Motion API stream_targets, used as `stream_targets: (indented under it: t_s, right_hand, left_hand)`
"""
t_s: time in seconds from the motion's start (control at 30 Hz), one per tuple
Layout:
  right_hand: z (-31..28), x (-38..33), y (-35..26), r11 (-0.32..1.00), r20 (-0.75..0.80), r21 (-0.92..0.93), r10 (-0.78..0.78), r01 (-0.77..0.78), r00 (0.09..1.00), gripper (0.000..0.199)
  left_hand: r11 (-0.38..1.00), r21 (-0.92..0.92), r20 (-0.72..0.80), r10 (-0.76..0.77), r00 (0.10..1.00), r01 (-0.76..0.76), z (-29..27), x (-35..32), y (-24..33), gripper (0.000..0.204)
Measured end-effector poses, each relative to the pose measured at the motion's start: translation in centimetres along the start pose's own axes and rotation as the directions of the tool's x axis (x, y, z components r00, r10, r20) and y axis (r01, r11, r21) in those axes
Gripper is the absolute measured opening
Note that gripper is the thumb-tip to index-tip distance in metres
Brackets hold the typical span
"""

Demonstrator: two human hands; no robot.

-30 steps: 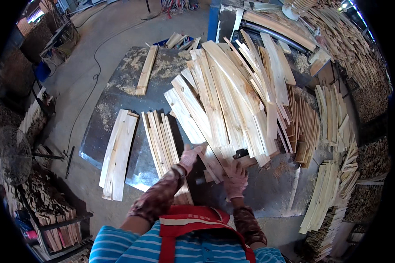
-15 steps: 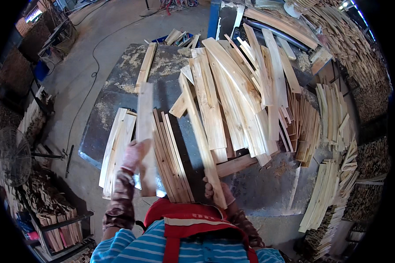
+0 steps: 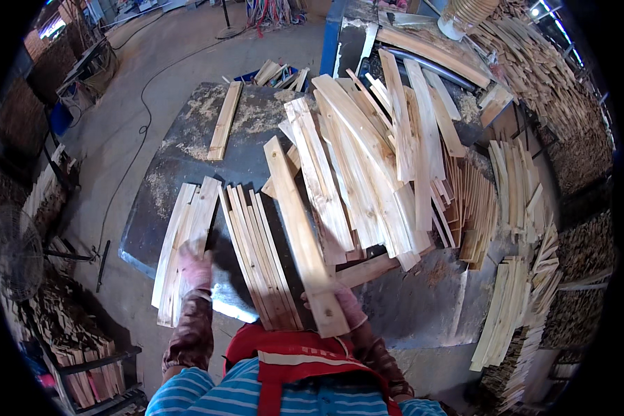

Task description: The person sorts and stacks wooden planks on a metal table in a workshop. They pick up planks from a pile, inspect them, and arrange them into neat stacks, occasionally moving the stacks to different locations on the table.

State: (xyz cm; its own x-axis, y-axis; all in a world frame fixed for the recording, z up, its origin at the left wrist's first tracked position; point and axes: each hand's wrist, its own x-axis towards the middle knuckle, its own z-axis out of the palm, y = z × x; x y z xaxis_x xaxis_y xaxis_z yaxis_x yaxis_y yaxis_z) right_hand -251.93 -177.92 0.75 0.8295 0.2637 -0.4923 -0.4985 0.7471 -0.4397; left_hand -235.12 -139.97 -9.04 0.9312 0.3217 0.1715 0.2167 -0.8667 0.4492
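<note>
My right hand (image 3: pixel 348 306), in a pinkish glove, is closed around the near end of a long wooden board (image 3: pixel 295 208). The board slants up and away to the left over the dark worktable (image 3: pixel 409 305). My left hand (image 3: pixel 195 269), gloved and blurred, is at the near part of the left stack of boards (image 3: pixel 173 236); whether its fingers still grip a board is unclear. Between my hands lies a row of narrow strips (image 3: pixel 253 256), side by side. Beyond my right hand spreads a large loose pile of boards (image 3: pixel 360 166).
A single board (image 3: pixel 225 121) lies at the table's far left amid sawdust. Thin slats (image 3: pixel 475 208) stand in a row at the right. More stacked boards (image 3: pixel 499 312) sit beyond the right edge. A fan (image 3: pixel 14 253) stands left; a cable (image 3: pixel 144 104) crosses the floor.
The board my left hand held up now lies on the left stack. My right hand's board has turned its broad face up, its far end swinging left.
</note>
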Motion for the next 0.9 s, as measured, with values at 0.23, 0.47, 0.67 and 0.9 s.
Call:
stream_targets:
  t_s: [0.23, 0.47, 0.67, 0.9]
  right_hand:
    - [8.3, 4.9, 2.1, 0.068, 0.246, -0.950, -0.430, 0.303, 0.868, 0.046]
    - [-0.4, 11.1, -4.5, -0.331, 0.063, -0.903, -0.732, -0.273, 0.678, 0.093]
    - [-2.2, 12.2, -7.7, -0.261, -0.014, -0.908, -0.764, -0.329, 0.645, 0.093]
    - [-5.5, 7.8, -7.8, 0.935, -0.031, -0.211, -0.296, 0.283, 0.955, 0.042]
  left_hand:
    - [0.454, -0.567, 0.811, 0.160, 0.563, 0.688, -0.3, -2.7, 19.8, 0.071]
    - [0.272, -0.668, 0.744, 0.237, 0.624, 0.693, -5.8, 1.4, 11.3, 0.059]
    - [0.632, -0.630, 0.636, 0.086, 0.767, 0.452, -4.4, 3.1, -6.7, 0.039]
    - [0.917, 0.165, 0.356, -0.398, 0.845, 0.363, -5.2, -2.4, -3.3, 0.028]
